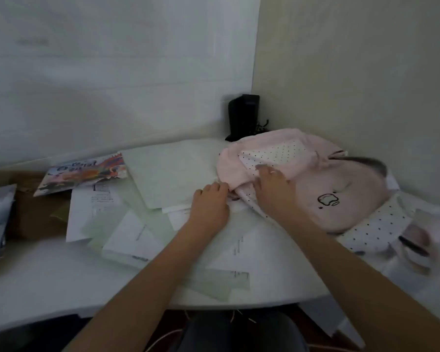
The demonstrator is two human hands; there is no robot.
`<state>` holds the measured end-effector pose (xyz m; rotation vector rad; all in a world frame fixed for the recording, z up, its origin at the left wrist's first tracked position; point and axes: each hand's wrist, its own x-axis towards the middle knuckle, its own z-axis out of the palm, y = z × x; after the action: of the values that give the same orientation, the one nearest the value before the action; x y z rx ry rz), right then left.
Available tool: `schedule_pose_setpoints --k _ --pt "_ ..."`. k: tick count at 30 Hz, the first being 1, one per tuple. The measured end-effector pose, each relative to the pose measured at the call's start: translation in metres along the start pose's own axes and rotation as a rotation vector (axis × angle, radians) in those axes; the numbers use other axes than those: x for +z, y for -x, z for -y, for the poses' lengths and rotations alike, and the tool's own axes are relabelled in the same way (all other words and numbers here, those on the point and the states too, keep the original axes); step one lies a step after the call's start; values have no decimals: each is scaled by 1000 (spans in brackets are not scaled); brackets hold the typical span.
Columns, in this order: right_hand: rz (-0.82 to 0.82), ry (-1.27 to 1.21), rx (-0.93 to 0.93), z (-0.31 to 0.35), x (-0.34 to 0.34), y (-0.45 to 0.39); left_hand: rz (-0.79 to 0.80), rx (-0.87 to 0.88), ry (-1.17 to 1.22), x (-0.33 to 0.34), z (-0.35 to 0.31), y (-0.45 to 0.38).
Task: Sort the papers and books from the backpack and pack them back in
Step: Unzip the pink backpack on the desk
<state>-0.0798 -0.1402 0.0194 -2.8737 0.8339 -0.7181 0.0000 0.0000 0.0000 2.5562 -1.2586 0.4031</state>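
The backpack (315, 199) sits at about 2 o'clock on the table (48, 275), pink, soft and floppy, so it looks light and saggy. My right hand (272, 186) rests flat-fingered on its dotted flap while my left hand (211, 204) curls at the rim, though I can't tell if it's actually pinching. I'd grab the opening's edge, since the loose papers (168, 174) at 11 o'clock look slippery.

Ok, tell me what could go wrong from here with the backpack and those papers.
The loose papers lie fanned under the left hand; some reach the table edge and could slide off. The right hand is on the pink backpack, which rests on sheets, so tugging it may crease them.
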Motion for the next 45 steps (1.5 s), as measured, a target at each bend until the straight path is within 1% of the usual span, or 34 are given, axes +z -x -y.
schedule_pose_setpoints --k 2,3,5,6,7,8,10,13,15,16,17,19,20,21,22,23,24,25,26,27,28,29,31,32,33,34,35,37,39,40,41,43,44,45 --pt "26 54 2 -30 -13 -9 -24 25 14 -4 -4 2" --pt "70 122 7 -48 -20 -17 -56 49 11 -4 -6 1" --pt "217 214 17 -81 -36 -29 -136 96 23 -6 -14 -7" --pt "256 214 1 -90 -35 -28 -165 118 54 -6 -21 -14" --pt "242 170 -8 -94 -34 -27 -178 141 100 -6 -28 -23" --pt "194 93 -2 -92 -30 -24 -192 173 163 -5 -37 -33" --pt "94 -23 -15 -86 -20 -20 -137 212 277 2 -56 -53" --pt "-17 -147 -35 -82 -1 -15 -64 238 338 16 -81 -82" --pt "-79 -294 84 -86 2 -20 -20 239 380 22 -97 -100" --pt "-132 -385 173 -89 -1 -24 -3 236 414 25 -104 -107" --pt "-236 -459 256 -92 -4 -29 7 227 439 27 -110 -113" --pt "-468 -463 412 -100 -12 -41 4 202 456 32 -119 -124" --pt "-500 -426 474 -106 -14 -47 -9 190 449 36 -122 -130" --pt "-465 -364 522 -112 -13 -53 -21 178 434 39 -124 -136" --pt "-386 -294 560 -119 -11 -58 -24 171 410 41 -127 -141" --pt "-331 -269 574 -124 -8 -60 -24 164 384 43 -129 -145" --pt "-326 -293 578 -126 -5 -61 -33 158 369 45 -132 -148" --pt "-372 -325 563 -125 -4 -60 -52 152 373 48 -133 -148" --pt "-460 -325 515 -122 -5 -60 -64 146 397 50 -133 -147" --pt "-546 -296 439 -117 -5 -59 -54 135 467 51 -133 -145" --pt "-589 -282 347 -111 -6 -58 -30 101 609 52 -131 -146" --pt "-575 -275 250 -105 -6 -57 8 32 823 51 -129 -148" --pt "-432 -311 93 -94 -3 -56 150 -160 1317 44 -123 -155" --pt "-357 -399 62 -91 -2 -56 224 -241 1495 41 -120 -156" --pt "-302 -523 66 -89 -3 -55 282 -296 1590 39 -118 -157" --pt "-275 -636 89 -87 -3 -55 318 -314 1611 38 -117 -158" --pt "-285 -715 125 -86 -3 -54 330 -293 1568 39 -115 -158" --pt "-398 -825 208 -87 -3 -52 318 -190 1489 41 -116 -157" --pt "-537 -808 267 -88 -4 -53 290 -175 1499 45 -115 -158" --pt "-557 -747 282 -91 -3 -54 259 -197 1497 46 -113 -158" --pt "-531 -653 297 -95 -2 -55 237 -209 1486 48 -110 -159" --pt "-375 -442 344 -105 4 -56 233 -189 1430 50 -110 -159" --pt "-296 -387 368 -109 6 -56 230 -160 1354 50 -111 -159" --pt "-251 -379 383 -111 7 -56 223 -117 1254 49 -114 -158"
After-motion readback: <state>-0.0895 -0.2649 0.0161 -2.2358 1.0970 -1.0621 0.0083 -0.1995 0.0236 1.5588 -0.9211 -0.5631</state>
